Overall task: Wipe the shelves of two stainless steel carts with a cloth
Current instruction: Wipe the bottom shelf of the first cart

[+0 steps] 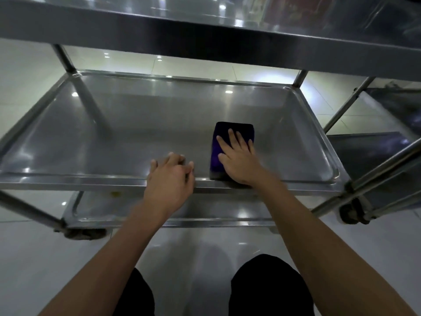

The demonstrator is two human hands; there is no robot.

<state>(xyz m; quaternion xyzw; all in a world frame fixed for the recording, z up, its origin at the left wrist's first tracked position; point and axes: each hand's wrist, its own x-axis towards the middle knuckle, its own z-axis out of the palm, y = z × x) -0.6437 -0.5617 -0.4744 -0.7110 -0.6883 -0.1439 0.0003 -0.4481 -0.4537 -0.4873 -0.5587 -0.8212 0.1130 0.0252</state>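
A stainless steel cart stands in front of me, and its middle shelf fills the centre of the head view. A folded dark purple cloth lies flat on that shelf, right of centre, near the front rim. My right hand presses down on the cloth with straight, spread fingers. My left hand rests on the shelf's front rim just left of the cloth, fingers loosely bent over the edge and holding nothing.
The cart's top shelf overhangs at the top of the view. The bottom shelf and a caster wheel show below. A second steel cart stands close at the right. My knees are over the white tiled floor.
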